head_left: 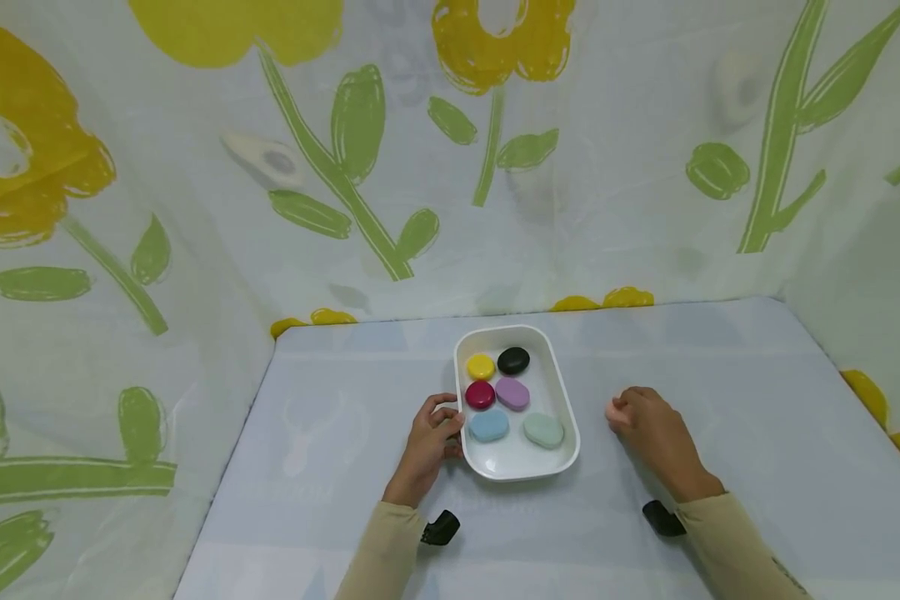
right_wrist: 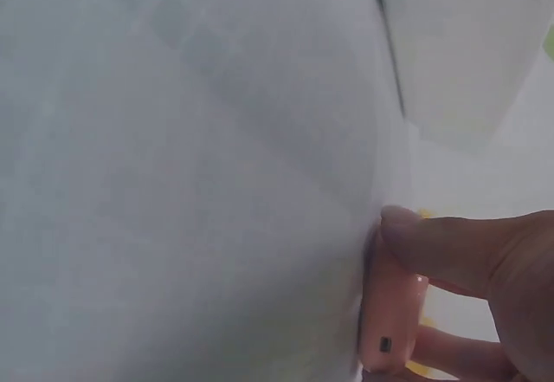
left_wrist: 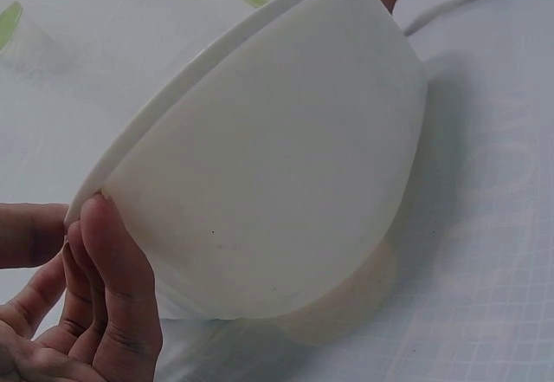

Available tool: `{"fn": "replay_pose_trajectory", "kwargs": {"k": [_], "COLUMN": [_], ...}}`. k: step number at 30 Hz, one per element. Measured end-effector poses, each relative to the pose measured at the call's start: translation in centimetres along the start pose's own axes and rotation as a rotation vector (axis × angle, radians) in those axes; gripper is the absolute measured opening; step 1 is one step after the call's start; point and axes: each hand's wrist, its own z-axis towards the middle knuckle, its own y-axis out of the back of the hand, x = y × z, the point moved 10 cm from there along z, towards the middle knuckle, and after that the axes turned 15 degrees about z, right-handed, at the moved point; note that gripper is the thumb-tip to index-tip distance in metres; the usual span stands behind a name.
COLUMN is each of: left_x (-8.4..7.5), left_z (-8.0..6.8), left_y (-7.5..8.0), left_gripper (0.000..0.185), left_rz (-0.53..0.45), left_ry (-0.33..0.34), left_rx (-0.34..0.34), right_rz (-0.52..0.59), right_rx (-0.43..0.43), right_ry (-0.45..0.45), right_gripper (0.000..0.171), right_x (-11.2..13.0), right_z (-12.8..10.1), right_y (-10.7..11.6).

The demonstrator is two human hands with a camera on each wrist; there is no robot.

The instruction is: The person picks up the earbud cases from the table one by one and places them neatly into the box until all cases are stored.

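The left hand [head_left: 429,442] grips the white tray's [head_left: 562,392] left rim, while the right hand [head_left: 648,429], just right of it, pinches a pink pebble [right_wrist: 389,313].

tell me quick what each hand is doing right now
Left hand: grips the rim of the white tray.
Right hand: pinches a small pink case, clear of the tray.

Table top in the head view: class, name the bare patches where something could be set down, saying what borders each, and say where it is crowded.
Bare cloth lies between the white tray and the back curtain, left of the left hand toward the left curtain, and right of the right hand, which pinches a pink pebble. A narrower gap separates tray and right hand. Inside the tray six pebbles crowd it.
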Motion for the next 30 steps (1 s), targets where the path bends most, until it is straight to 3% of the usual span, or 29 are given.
{"fn": "replay_pose_trajectory", "kwargs": {"k": [4,9,13,22,30], "left_x": [-0.2,-0.1,0.0,-0.2,-0.2], "left_z": [-0.1,-0.1,-0.2,-0.3,-0.3], "left_y": [-0.1,-0.2,-0.2,0.0,0.0], "left_gripper": [0.037,0.037,0.038,0.038,0.038], "left_rz": [-0.002,0.002,0.009,0.004,0.004], "left_ry": [-0.007,-0.01,-0.008,-0.012,-0.01], "left_rx": [-0.001,-0.004,0.0,-0.002,-0.007], "right_rz": [0.058,0.137,0.168,0.255,0.324], "right_rx": [0.043,0.096,0.099,0.055,0.086], "right_ry": [-0.043,-0.095,-0.099,0.015,0.089], "right_gripper": [0.017,0.037,0.042,0.047,0.044], "right_x": [0.0,0.4,1.4,5.6,9.2], "right_z": [-0.3,-0.7,-0.8,-0.3,0.5], "right_y": [-0.3,-0.5,-0.2,1.3,0.2]}}
